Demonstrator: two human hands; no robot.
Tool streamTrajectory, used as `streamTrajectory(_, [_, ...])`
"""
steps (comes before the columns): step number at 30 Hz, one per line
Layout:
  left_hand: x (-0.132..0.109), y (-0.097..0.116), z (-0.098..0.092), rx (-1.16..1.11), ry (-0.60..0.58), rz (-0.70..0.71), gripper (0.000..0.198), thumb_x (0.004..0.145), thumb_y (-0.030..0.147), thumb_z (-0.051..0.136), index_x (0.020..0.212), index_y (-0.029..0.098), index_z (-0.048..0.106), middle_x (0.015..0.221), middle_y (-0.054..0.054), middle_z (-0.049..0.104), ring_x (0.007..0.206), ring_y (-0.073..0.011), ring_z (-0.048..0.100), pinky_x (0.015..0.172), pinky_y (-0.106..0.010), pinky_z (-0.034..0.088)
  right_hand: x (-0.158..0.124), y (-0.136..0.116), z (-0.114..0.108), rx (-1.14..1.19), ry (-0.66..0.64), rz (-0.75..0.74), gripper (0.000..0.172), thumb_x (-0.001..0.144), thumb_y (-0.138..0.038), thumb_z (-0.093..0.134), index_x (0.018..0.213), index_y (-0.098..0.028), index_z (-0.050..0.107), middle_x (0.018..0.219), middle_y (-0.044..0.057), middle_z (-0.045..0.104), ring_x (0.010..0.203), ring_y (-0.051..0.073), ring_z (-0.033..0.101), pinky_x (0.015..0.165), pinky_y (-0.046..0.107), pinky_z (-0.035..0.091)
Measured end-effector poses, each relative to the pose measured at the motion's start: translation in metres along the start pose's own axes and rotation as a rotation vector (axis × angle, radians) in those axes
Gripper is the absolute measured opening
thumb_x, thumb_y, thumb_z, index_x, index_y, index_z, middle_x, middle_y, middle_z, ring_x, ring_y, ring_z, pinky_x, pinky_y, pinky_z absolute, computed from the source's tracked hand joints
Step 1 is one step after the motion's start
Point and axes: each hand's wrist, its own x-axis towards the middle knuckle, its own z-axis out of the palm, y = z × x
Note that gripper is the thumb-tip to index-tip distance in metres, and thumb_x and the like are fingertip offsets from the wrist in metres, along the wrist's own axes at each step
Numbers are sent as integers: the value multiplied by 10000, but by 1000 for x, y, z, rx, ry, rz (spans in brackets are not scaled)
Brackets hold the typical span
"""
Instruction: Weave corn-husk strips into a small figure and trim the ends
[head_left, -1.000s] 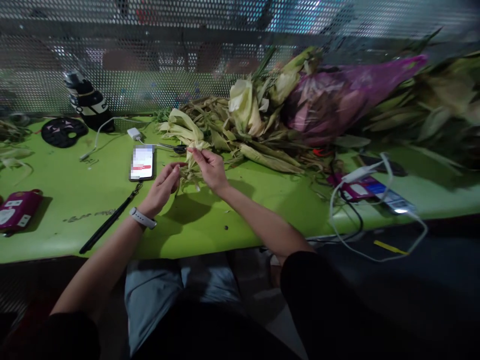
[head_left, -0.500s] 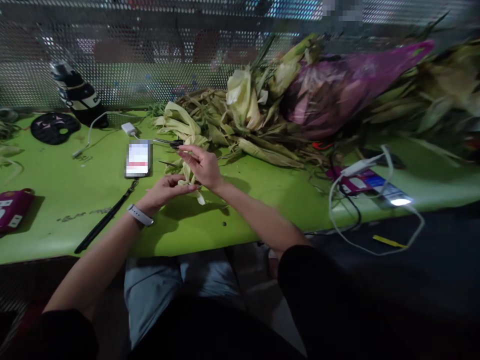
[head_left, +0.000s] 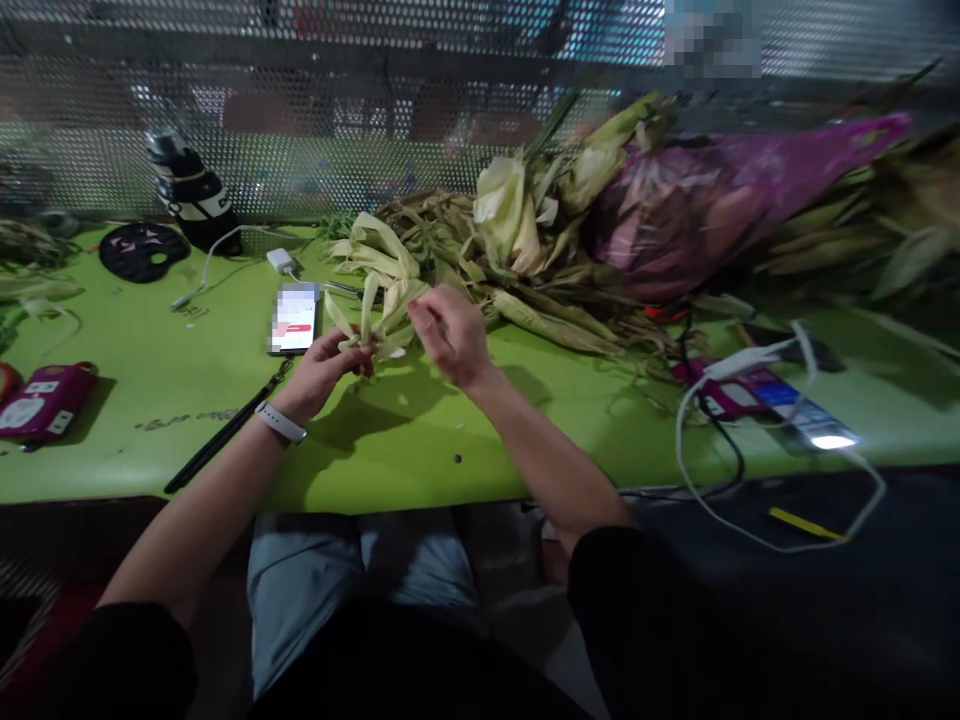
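My left hand is closed around the base of a small bundle of pale green corn husks, whose strips fan upward and to the right. To its right, my right hand is raised with curled fingers. A husk strip reaches close to those fingertips, but what they pinch is hidden. Behind the bundle lie what look like scissors, mostly covered by husk. Looser pale husks rest just beyond, at the near left of a large husk pile.
A lit phone with a black strap lies left of my hands. Farther left are a bottle, a black palette-shaped item and a maroon box. A pink plastic bag and a cabled phone lie right on the green table.
My right hand has moved right, away from the bundle, and its fingers have curled. My left hand still holds the husks, whose strips now spread wider. The view has shifted slightly left.
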Motion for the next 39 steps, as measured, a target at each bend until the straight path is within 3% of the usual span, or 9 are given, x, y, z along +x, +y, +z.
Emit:
streamTrajectory(4, [0,4,1,-55,72,11,319,706,283,787,934,169,596,745,15,630,613,-86,577,604,-236,466,-4,-4,3,63,-416,76,389,949,-447,464,710,-165,588,662,2,536,615,119,464,620,269,348])
streamTrajectory(8, [0,6,4,-22,176,-29,332,695,280,790,909,182,556,610,65,537,470,-44,439,443,-185,283,-4,-5,9,132,-528,135,246,889,-382,542,851,-154,627,666,-15,568,589,103,450,593,248,313])
streamTrajectory(14, [0,13,2,80,236,2,259,682,245,776,747,167,538,539,81,438,436,-29,304,419,-202,197,0,5,-2,147,-501,127,230,868,-365,550,819,-152,622,643,-19,554,571,99,432,573,246,305])
streamTrajectory(20, [1,17,-9,0,189,-44,258,676,248,768,713,167,526,535,78,415,414,-23,248,397,-203,128,6,16,-18,200,-508,228,209,832,-347,563,762,-156,608,609,-9,565,567,118,485,581,257,364])
streamTrajectory(23, [0,17,-9,-31,154,-115,261,664,242,777,743,167,540,534,84,393,411,-21,249,398,-197,116,6,16,-18,211,-570,281,162,799,-294,572,831,-150,641,715,18,638,658,139,546,652,272,415])
streamTrajectory(26, [0,16,-6,-45,91,-168,238,708,291,755,774,159,568,522,86,347,415,-27,244,403,-196,116,3,10,-9,319,-602,297,241,818,-253,544,1017,-169,650,957,48,695,861,167,611,799,306,455])
streamTrajectory(28, [0,15,-4,-78,44,-195,211,763,336,686,778,155,577,514,87,296,410,-37,219,403,-203,116,0,4,3,394,-601,330,216,886,-301,506,1007,-186,643,973,49,700,910,170,626,843,318,460])
streamTrajectory(33, [2,11,-4,-136,4,-165,132,760,261,565,835,155,594,514,76,270,407,-58,196,407,-220,122,-10,-9,35,594,-485,530,416,890,-602,515,963,-201,596,729,-6,612,611,119,564,603,262,466])
streamTrajectory(39, [-1,11,-2,-31,-10,-107,282,777,266,670,1044,188,623,597,61,388,460,-53,287,439,-207,179,-15,-8,49,827,-277,527,403,810,-550,654,1037,-218,647,676,-50,542,551,72,466,499,202,386])
